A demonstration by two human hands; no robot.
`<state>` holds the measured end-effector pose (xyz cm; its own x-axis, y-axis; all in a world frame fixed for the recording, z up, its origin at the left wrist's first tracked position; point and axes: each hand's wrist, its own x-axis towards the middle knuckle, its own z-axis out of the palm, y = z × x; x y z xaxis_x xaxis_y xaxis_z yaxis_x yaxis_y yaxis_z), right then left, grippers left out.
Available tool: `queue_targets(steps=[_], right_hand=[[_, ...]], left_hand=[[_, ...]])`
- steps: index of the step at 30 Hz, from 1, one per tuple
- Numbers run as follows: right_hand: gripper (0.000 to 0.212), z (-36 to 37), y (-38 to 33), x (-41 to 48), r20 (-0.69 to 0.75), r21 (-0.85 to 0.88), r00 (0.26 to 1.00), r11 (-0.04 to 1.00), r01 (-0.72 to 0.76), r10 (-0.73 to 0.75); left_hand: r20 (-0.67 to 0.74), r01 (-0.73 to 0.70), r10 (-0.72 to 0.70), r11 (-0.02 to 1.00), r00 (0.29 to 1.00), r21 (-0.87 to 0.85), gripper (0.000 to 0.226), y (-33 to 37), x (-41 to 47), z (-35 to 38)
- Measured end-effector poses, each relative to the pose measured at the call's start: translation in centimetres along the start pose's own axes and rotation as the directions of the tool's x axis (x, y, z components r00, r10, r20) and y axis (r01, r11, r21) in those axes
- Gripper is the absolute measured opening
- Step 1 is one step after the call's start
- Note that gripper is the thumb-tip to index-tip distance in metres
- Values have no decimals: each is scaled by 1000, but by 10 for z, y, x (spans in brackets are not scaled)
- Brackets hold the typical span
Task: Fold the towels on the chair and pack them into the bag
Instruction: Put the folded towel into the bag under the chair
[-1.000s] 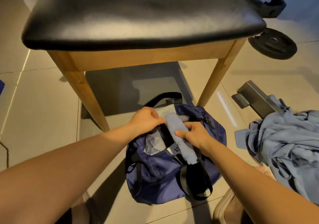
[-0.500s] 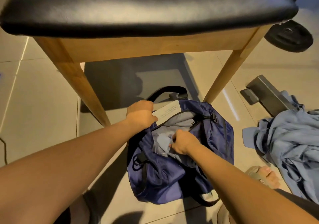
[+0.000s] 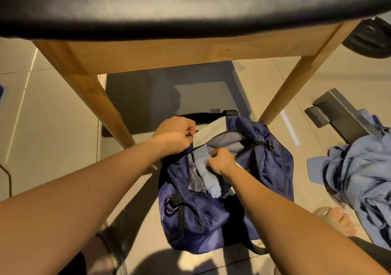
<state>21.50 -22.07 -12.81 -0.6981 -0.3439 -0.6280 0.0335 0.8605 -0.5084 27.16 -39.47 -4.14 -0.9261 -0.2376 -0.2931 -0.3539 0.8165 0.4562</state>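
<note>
**Where things lie around the bag**

The bag [image 3: 211,221] sits on the floor before me, between the front legs of the chair [image 3: 169,50]. A rolled towel [image 3: 203,168] lies in the bag's open mouth. My left hand [image 3: 175,136] grips the rim at the far left. My right hand [image 3: 222,161] holds the towel inside. On the floor to the right, a heap of cloth [image 3: 359,179] overlaps a metal bracket [image 3: 342,116] behind it.

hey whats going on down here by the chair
A person is packing a navy blue nylon duffel bag that sits on the tiled floor by the black-seated wooden chair. The left hand grips the bag's rim by its white label, holding it open; the right hand holds a rolled light blue towel partly inside the opening.
</note>
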Motion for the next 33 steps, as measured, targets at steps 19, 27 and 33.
queue_targets(steps=[19,27,33], right_hand=[[26,-28,7,5,257,-72,965,997,-41,58],[24,10,-1,1,193,332,979,934,-129,66],[24,14,-4,5,94,505,990,852,-140,107]], left_hand=[[244,-96,115,991,963,-90,11,-6,-11,-2],[178,-91,131,972,975,-218,14,-13,-21,1],[252,-31,120,943,960,-331,13,-15,-17,-5]])
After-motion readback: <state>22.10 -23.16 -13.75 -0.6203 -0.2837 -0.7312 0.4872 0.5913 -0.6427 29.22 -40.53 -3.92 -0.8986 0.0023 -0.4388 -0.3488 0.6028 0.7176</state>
